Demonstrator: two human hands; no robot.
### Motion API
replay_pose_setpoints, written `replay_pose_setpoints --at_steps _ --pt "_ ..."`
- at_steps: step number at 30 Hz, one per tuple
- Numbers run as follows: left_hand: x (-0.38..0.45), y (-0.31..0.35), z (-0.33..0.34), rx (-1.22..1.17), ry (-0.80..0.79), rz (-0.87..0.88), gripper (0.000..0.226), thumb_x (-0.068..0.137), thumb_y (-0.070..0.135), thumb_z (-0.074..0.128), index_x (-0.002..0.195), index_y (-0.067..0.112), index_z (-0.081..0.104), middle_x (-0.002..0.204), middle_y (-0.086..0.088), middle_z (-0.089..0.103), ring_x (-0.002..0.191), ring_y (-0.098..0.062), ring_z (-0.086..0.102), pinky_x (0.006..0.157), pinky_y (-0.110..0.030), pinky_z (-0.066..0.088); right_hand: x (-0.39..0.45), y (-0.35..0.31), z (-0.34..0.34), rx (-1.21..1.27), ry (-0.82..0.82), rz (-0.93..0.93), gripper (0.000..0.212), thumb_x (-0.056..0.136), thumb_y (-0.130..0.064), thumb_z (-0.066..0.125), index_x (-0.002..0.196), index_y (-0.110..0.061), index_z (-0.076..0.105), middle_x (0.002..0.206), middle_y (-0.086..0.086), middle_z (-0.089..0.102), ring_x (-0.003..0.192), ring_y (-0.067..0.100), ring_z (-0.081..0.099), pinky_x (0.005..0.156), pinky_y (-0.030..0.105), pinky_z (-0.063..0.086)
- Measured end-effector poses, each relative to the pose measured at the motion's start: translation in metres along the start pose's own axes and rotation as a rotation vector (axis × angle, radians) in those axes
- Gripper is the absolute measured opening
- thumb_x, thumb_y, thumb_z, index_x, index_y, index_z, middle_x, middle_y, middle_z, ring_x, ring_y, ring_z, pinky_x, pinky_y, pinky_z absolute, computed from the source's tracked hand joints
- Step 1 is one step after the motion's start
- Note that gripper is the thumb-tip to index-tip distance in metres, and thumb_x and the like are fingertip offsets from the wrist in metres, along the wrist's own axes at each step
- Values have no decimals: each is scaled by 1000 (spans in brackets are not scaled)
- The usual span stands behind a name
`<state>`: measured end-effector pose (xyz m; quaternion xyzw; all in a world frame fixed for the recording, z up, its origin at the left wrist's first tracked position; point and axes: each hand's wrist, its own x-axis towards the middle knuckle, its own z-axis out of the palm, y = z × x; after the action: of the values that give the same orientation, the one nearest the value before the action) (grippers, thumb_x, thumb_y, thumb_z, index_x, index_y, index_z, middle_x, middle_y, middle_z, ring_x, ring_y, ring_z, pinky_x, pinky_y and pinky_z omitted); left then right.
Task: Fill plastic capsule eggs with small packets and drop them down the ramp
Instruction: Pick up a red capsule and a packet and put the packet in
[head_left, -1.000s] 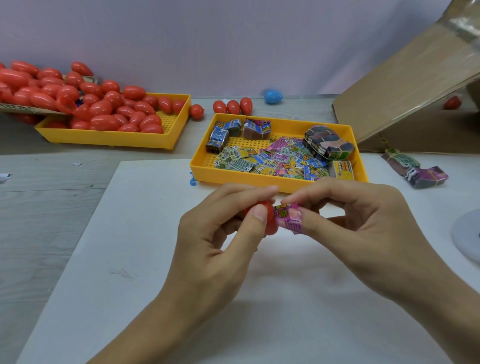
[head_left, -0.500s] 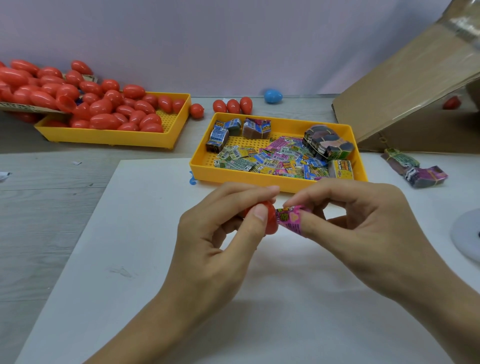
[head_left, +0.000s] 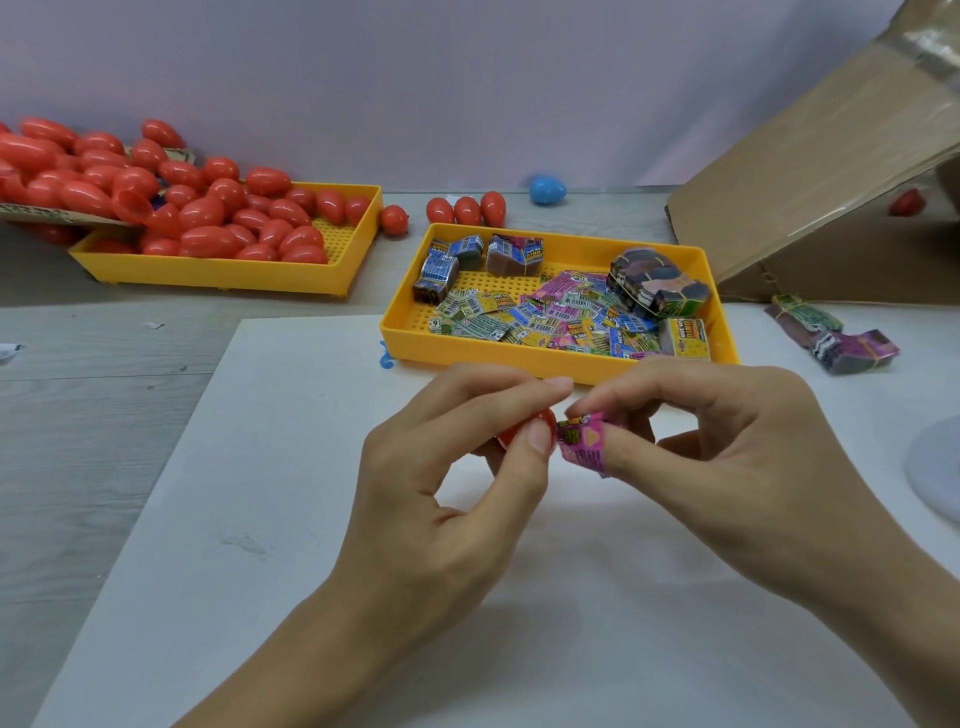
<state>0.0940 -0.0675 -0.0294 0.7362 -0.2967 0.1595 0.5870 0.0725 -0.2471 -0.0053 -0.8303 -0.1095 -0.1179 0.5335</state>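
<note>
Little has moved: the right hand (head_left: 727, 441) has only tilted its pinched pink packet (head_left: 584, 441) slightly at the red capsule egg (head_left: 519, 434) gripped in the left hand (head_left: 447, 467). Best to curl the packet narrower, then push it squarely into the opening.

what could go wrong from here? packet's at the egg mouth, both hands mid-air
1. The pink packet, pinched by the right hand, looks wide beside the red capsule egg in the left hand; it may crumple or jam at the opening.
2. Both are held above the white board; a slip could drop either.
3. The egg's other half is not visible, so closing may stall.
</note>
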Motion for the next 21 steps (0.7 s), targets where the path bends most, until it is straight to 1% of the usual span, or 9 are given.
replay_pose_setpoints --at_steps 3,7,9,12,14,16,19,21 --pt "0 -1 1 2 -3 14 22 90 16 63 110 19 70 106 -2 69 92 -21 68 70 -34 57 0 -1 1 -7 12 -17 22 72 -44 68 90 -34 75 77 -11 69 73 18 61 46 46 49" --pt "1 -3 2 -31 20 20 21 90 13 63 110 15 70 108 -1 68 96 -19 68 71 -29 58 -1 -3 2 -17 23 -31 12 74 -39 72 84 -34 76 79 -14 69 75 19 62 46 45 50" --pt "1 -3 2 -78 44 8 22 90 12 62 111 14 69 109 -3 68 99 -20 68 72 -30 59 0 -4 2 0 22 -28 16 74 -40 73 88 -34 76 80 -13 69 75 17 62 46 45 50" --pt "1 -3 1 -98 85 12 23 92 10 61 114 12 67 112 -4 67 102 -20 67 77 -24 57 -1 -3 1 32 28 1 16 74 -33 78 89 -30 76 78 -10 69 73 16 62 48 47 53" --pt "1 -2 2 -97 94 20 25 93 10 60 117 12 66 114 -4 66 104 -19 67 80 -21 56 -1 -3 1 4 42 -20 13 75 -33 77 87 -30 75 77 -10 69 73 16 64 47 42 52" --pt "1 -2 2 -106 91 28 26 93 11 60 119 12 65 115 -5 65 106 -21 66 80 -23 57 -1 -4 2 -57 72 -75 11 77 -28 77 87 -31 74 78 -11 68 73 15 65 44 35 49" --pt "-2 -2 2 -133 66 30 27 94 12 59 120 11 68 117 -6 63 108 -24 65 81 -31 59 -2 -4 3 -110 136 -165 14 80 -19 74 90 -28 74 80 -11 67 73 14 64 45 24 44" --pt "-2 -2 1 -152 53 16 30 94 12 58 124 13 65 118 -6 61 109 -27 64 81 -36 59 -2 -4 3 -107 164 -190 20 80 -15 74 95 -28 74 82 -10 67 73 16 62 48 19 43"
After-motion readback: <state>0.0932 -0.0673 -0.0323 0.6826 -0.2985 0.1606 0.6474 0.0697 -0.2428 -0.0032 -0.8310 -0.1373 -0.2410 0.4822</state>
